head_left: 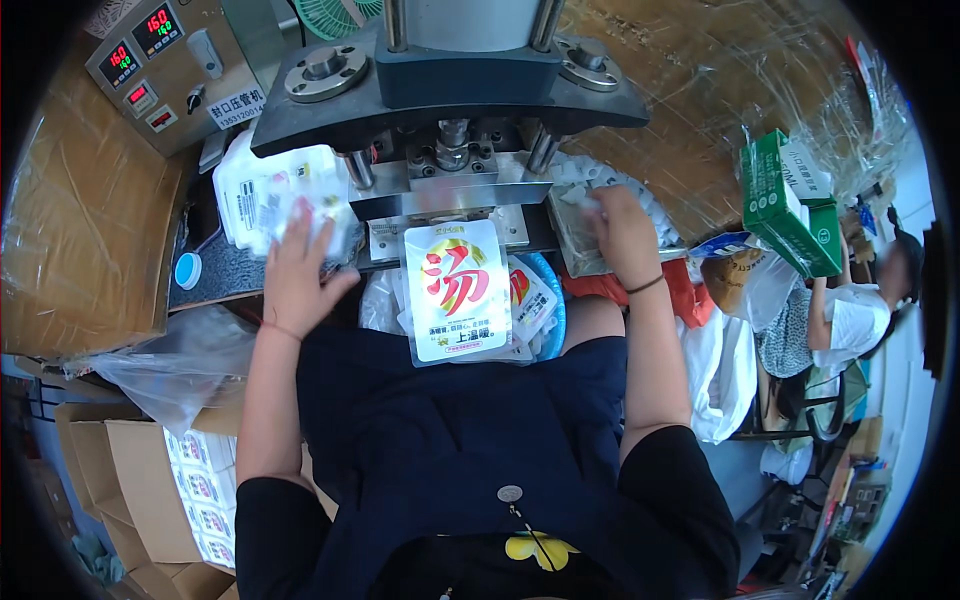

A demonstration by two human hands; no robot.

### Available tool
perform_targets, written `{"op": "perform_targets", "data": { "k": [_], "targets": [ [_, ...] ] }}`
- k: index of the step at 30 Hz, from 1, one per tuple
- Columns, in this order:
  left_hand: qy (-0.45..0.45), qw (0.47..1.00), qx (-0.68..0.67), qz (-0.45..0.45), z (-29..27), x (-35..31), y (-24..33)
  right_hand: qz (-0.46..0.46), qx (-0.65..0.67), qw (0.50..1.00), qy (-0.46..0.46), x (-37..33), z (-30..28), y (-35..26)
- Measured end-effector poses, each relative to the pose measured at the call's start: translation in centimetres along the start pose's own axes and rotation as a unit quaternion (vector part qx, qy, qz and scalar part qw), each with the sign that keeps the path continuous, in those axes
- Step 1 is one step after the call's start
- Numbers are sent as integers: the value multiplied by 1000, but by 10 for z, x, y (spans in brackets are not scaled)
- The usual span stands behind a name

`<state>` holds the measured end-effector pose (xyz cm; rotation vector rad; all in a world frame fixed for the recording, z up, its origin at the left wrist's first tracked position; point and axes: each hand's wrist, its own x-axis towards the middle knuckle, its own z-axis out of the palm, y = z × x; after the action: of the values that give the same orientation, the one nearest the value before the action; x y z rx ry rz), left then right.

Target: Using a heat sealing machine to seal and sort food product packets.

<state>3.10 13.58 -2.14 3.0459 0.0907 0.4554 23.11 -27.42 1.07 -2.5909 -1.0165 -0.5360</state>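
My left hand [297, 268] lies flat, fingers spread, on the stack of white pouches [262, 195] at the left of the sealing press [450, 110], pressing rather than gripping; how many pouches are stacked I cannot tell; my right hand [622, 235] curls over the heap of small white spouts [600, 180] at the right, though whether it pinches one I cannot tell; one printed pouch [457, 290] hangs under the press head, over a few more in the blue basin [553, 310]; one green carton [790, 205] sits far right.
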Motion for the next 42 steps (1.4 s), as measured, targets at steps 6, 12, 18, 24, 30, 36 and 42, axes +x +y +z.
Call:
{"op": "perform_targets", "data": {
  "k": [6, 12, 18, 24, 30, 36, 42],
  "targets": [
    [79, 740, -625, -236, -1, -42, 25, 148, 269, 947, 93, -14, -19, -36],
    [-61, 838, -524, -140, -17, -31, 95, -73, 367, 927, -37, -1, -30, -115],
    [-175, 701, -679, -132, -5, -34, 137, -75, 376, 923, -40, 11, -30, -135],
    [-317, 483, -798, -174, -10, -36, 157, -98, 325, 928, -152, 7, -38, -107],
    [-244, 466, -816, -242, 3, 1, 127, 34, 53, 997, -43, 25, -9, -36],
    [-242, 455, -830, -213, 18, 43, 125, 62, -17, 993, -95, 0, 8, 15],
    [53, 719, -683, -118, 27, 6, 21, 158, 43, 986, 4, 12, 61, -22]
  ]
}}
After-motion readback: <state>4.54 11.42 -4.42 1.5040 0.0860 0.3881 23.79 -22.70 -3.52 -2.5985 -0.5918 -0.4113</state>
